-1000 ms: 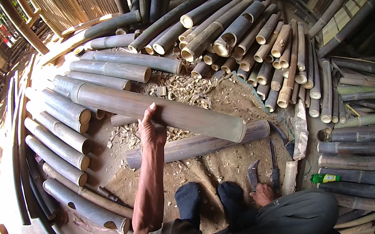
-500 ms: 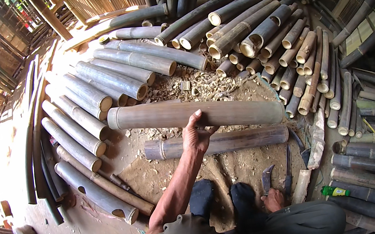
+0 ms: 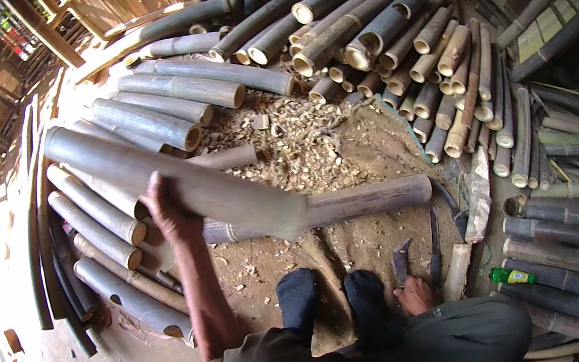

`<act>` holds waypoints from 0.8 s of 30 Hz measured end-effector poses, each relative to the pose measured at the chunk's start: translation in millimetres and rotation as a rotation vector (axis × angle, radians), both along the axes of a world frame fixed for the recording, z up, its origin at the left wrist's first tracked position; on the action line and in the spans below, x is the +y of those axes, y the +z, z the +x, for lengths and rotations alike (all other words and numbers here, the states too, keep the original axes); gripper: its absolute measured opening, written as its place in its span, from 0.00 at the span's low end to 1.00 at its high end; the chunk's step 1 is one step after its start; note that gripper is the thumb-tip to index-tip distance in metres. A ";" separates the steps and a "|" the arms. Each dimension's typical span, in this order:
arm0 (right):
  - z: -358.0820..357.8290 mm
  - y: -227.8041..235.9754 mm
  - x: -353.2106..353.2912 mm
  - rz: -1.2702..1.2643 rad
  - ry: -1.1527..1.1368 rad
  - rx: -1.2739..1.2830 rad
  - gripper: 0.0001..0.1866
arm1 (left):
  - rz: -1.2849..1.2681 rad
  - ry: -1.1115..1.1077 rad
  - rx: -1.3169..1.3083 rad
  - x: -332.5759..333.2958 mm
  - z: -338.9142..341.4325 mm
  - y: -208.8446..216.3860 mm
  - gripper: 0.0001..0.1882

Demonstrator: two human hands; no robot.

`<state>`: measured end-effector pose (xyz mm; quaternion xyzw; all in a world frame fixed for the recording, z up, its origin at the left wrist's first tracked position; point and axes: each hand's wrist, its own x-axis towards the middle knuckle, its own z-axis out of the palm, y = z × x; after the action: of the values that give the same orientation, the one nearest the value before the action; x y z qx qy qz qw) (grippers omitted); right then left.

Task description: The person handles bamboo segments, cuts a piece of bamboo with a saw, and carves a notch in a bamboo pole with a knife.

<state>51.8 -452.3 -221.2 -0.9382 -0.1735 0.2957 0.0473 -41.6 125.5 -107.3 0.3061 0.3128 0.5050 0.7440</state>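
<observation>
My left hand (image 3: 173,213) grips a thick bamboo section (image 3: 198,180) around its middle. The section hangs tilted in the air, its left end high over the stacked poles and its right end low, slightly blurred. Beneath that low end another dark bamboo section (image 3: 375,198) lies crosswise on the ground, partly covered. Down by my right foot, my right hand (image 3: 415,296) is closed at the base of a hooked knife (image 3: 401,260); its handle is hidden in the fingers. Just right of it lies a long straight blade (image 3: 435,253).
Wood chips (image 3: 291,143) litter the ground ahead. Cut bamboo poles lie left (image 3: 95,219), far right (image 3: 431,67) and near right (image 3: 564,243). A green bottle (image 3: 510,275) rests on the near-right poles. My feet in dark socks (image 3: 298,297) are on the ground.
My left hand has swung the bamboo section to the left and tilted it, left end up. It was nearly level above the lying section. The right hand keeps its hold on the hooked knife.
</observation>
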 end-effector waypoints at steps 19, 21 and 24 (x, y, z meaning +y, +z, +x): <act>4.1 5.4 13.7 -0.003 0.038 0.004 0.23 | 0.032 0.284 0.674 218.1 -167.5 -77.3 0.61; 4.6 2.9 27.2 0.023 0.053 0.017 0.23 | 0.225 0.328 0.854 240.9 -190.9 -77.8 0.55; -0.1 6.4 -0.4 -0.046 0.034 -0.030 0.24 | 0.132 0.051 0.889 209.6 -128.7 -89.3 0.60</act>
<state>51.8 -452.7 -214.8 -0.9402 -0.1834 0.2864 0.0178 -170.3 335.1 -196.6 0.5321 0.5766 0.3615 0.5037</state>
